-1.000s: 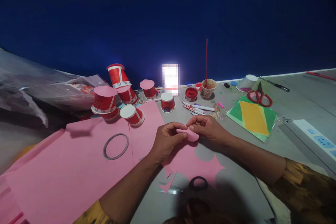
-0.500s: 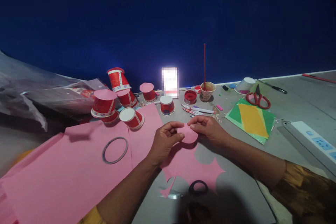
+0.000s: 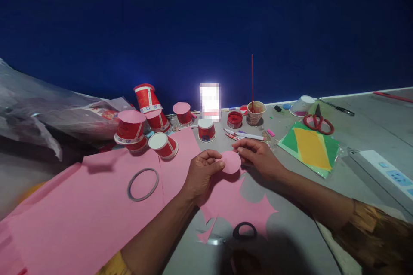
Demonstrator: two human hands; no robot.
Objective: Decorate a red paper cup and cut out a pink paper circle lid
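Observation:
A round pink paper disc [image 3: 232,163] is pinched at its left edge between the thumb and fingers of my left hand [image 3: 203,172]. My right hand [image 3: 260,157] hovers at the disc's upper right edge, its fingers loosely bent and slightly apart, gripping nothing visible. Beneath both hands lies a pink paper offcut [image 3: 238,206] with scalloped edges where rounds were cut away. Black-handled scissors [image 3: 244,231] rest at its near edge, partly in shadow, with a small pink scrap [image 3: 206,235] over the blade.
Large pink sheets [image 3: 80,206] cover the left side, bearing a grey ring [image 3: 143,184]. Red paper cups [image 3: 130,131], some topped with pink discs, stand behind. Farther right are red paint [image 3: 235,119], markers [image 3: 248,135], red-handled scissors [image 3: 327,126], coloured paper [image 3: 311,148] and a power strip [image 3: 383,176].
My right fingers have come off the disc's top edge and shifted slightly right. The disc, held in my left hand, now shows more of its face.

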